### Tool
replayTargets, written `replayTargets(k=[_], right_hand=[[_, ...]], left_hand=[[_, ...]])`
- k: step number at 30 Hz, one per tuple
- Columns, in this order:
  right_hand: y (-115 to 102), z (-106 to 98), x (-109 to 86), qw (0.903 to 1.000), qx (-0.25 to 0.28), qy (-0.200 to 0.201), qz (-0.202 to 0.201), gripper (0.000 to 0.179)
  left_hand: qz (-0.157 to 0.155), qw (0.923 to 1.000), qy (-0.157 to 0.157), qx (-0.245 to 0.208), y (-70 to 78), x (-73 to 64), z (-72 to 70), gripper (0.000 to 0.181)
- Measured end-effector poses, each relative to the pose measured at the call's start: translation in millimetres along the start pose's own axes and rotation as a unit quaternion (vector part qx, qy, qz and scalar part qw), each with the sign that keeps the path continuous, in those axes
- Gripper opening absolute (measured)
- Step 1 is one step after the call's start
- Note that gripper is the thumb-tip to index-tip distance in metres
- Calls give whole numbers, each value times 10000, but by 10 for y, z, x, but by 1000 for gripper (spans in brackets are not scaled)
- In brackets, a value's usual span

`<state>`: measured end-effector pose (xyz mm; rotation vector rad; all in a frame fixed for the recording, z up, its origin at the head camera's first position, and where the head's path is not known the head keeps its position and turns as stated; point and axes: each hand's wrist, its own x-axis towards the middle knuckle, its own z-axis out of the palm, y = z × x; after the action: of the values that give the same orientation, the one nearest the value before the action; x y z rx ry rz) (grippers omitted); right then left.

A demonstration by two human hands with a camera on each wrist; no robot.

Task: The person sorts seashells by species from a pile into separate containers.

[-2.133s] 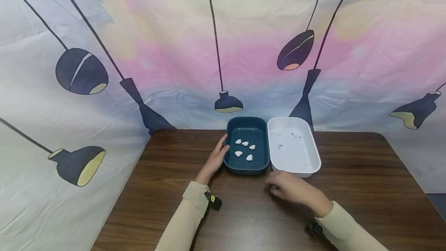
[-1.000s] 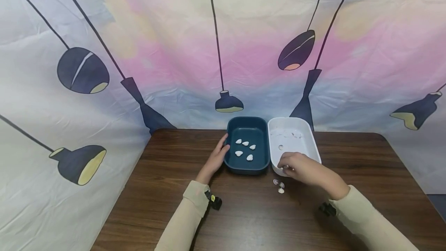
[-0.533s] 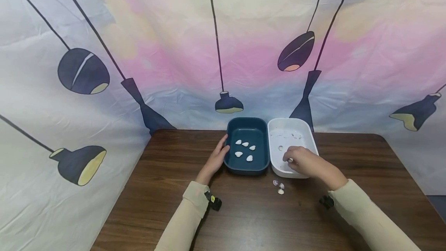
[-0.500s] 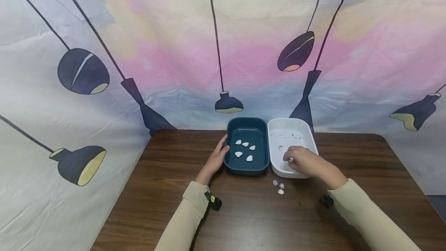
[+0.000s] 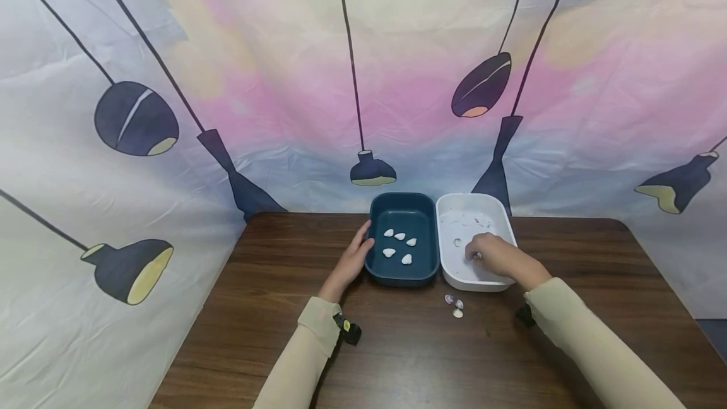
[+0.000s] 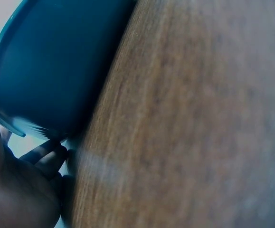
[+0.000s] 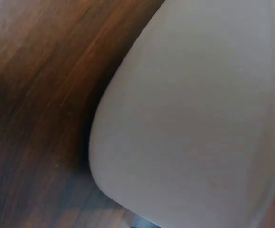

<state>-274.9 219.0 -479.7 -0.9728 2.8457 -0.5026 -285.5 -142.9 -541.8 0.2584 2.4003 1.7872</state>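
Note:
A dark teal tray (image 5: 404, 278) holds several white seashells (image 5: 406, 259). My left hand (image 5: 351, 262) rests against its left side, fingers relaxed along the wall; the left wrist view shows the fingers (image 6: 49, 156) by the tray's corner. To the right stands a white tray (image 5: 466, 284), touching the teal one. My right hand (image 5: 495, 254) reaches over its rim, fingers bent down near the floor and pinching what seems a small pale shell, mostly hidden. In the right wrist view the white tray's outer wall (image 7: 175, 118) covers nearly all of the work.
Three small shells (image 5: 457, 313) lie on the brown wooden table (image 5: 397, 358) in front of the white tray. A single pale shell (image 5: 457, 242) and some small dark bits are inside that tray. Behind the table hangs a cloth backdrop (image 5: 284, 81) printed with lamps.
My right hand has left the three shells on the table, gone into the white tray and shifted slightly farther back there. My left hand stays at the teal tray.

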Motion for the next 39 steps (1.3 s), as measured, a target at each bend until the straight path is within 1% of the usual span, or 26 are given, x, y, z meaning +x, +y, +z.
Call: replayTargets(k=[5, 9, 14, 19, 23, 28, 31, 34, 36, 38, 39], right_hand=[[88, 50, 59, 9994, 140, 125, 279, 21], [144, 88, 89, 9992, 179, 286, 229, 23], [147, 76, 59, 9988, 81, 484, 63, 26], [49, 17, -21, 9983, -20, 587, -23, 24], [-82, -36, -109, 9984, 77, 558, 33, 25], [-261, -92, -212, 9976, 45, 686, -110, 25], [-353, -103, -274, 9963, -43, 826, -249, 23], [-435, -96, -338, 9952, -69, 919, -328, 21], [-487, -84, -376, 9946, -48, 973, -355, 20], [-542, -74, -410, 9939, -25, 1023, -403, 19], [-567, -65, -427, 9935, -18, 1054, -433, 19]], left_hand=[[70, 10000, 47, -8, 13, -16, 5, 58], [94, 9999, 7, 38, 8, -14, -4, 58], [100, 9999, -41, 46, -2, -6, -9, 58], [104, 9999, -19, 3, -8, 2, -16, 59], [101, 9999, 4, -45, -11, 6, -14, 59], [13, 10000, 14, -65, 9, -1, -7, 59], [-61, 9999, -39, -94, 81, -29, -14, 58], [-93, 9998, -109, -121, 247, -110, -33, 57], [-61, 9998, -129, -110, 345, -160, -41, 56], [-33, 9999, -152, -61, 415, -195, -48, 56], [-28, 9998, -179, -27, 420, -194, -51, 56]])
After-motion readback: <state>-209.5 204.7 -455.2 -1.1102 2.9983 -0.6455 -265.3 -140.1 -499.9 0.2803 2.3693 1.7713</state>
